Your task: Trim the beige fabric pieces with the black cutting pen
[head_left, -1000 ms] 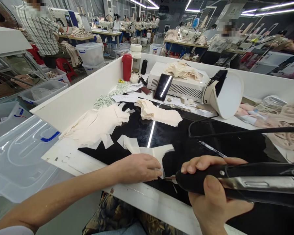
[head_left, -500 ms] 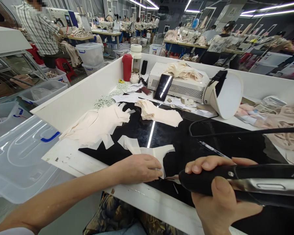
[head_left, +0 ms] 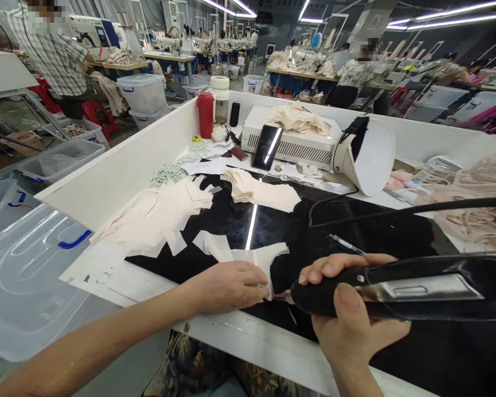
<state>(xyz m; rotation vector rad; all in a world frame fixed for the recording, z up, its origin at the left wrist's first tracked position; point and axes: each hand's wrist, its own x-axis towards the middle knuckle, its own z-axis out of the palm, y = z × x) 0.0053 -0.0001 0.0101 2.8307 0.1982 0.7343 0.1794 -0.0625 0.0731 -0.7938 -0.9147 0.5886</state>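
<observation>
Fabric piece point(head_left: 268, 256): cream, plain. Tool point(head_left: 397, 286): black with silver panel. Tabletop point(head_left: 119, 270): white under glossy black mat point(head_left: 297, 226); flask point(head_left: 205, 114): red.

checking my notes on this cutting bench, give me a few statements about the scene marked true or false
1. The right hand grips a black tool. True.
2. The left hand lies flat on a pale fabric piece. True.
3. The red flask lies on its side. False: it stands upright by the wall.
4. The phone lies flat on the black mat. False: it leans against the white box.
5. The left hand holds a pen. False: the pen lies untouched on the mat.
</observation>
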